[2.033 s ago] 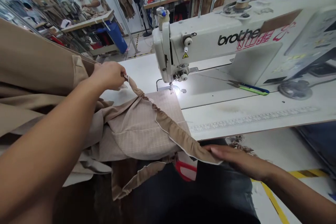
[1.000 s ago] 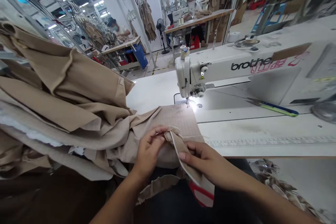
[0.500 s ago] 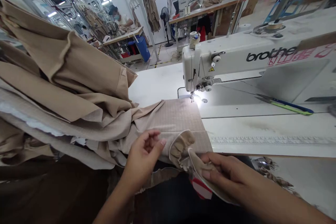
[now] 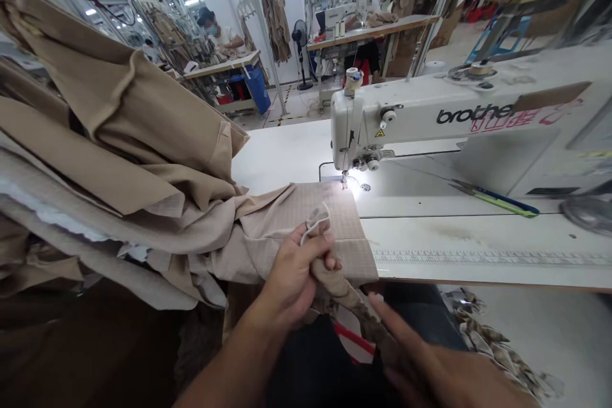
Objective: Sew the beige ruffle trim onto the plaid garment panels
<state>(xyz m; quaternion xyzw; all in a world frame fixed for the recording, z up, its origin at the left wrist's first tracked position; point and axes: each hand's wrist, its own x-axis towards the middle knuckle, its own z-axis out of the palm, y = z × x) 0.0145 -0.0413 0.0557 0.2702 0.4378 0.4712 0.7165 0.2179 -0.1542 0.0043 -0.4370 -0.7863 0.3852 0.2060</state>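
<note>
The ruffled strip [image 4: 348,295] is sitting at the near edge of the tabletop [image 4: 478,245], bunched up in the left hand [image 4: 296,271]. That hand is closing around the strip as a fist, thumb wrapping over the front, knuckles turned toward the sewing machine [image 4: 411,118]. A small white-edged loop of the strip is poking out above the fist. Below the fist the strip is trailing down over the lap toward the right hand [image 4: 430,370]. The right hand is lying low in the view, its index finger stretching straight out along the strip's lower run. The rest of that hand is blurring, so I cannot tell whether it is pinching the strip or only touching it.

Half a second ago the left hand was hovering loosely curled just beside the strip while the right hand was pinching it. Now the left is gripping the strip, and the right is sitting lower and nearer the camera. Two seconds ago the strip was stretching long between the two hands, which were well apart.

Behind the fist a checked fabric panel [image 4: 335,204] is lying flat, reaching to the machine's needle. Tan garments [image 4: 119,140] are piling up at the left, and scissors [image 4: 497,201] are resting at the right.
</note>
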